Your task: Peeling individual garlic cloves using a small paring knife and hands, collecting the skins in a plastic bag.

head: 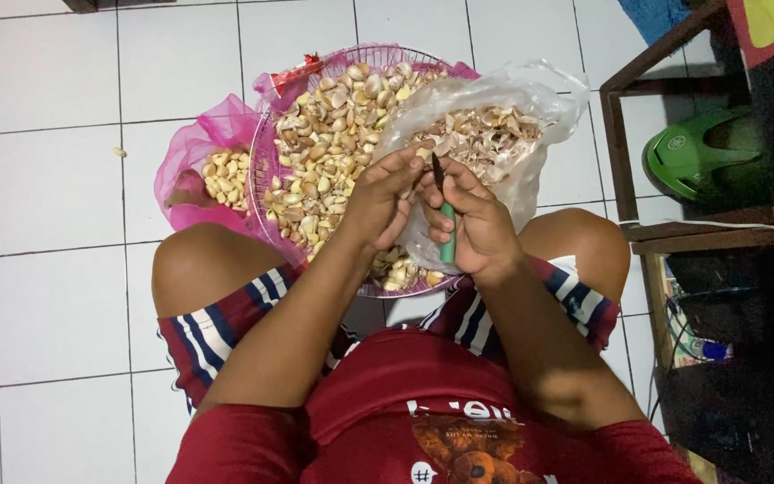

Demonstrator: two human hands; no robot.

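Note:
I sit on a white tiled floor with a pink wire basket of garlic cloves between my knees. My right hand grips a small knife with a green handle, blade pointing up. My left hand is closed around a small garlic clove, held against the blade; the clove itself is mostly hidden by my fingers. Both hands meet just above the basket's near edge.
A clear plastic bag of garlic skins lies on the basket's right side. A pink mesh sack with more cloves sits at the left. A dark wooden shelf frame with a green object stands at the right.

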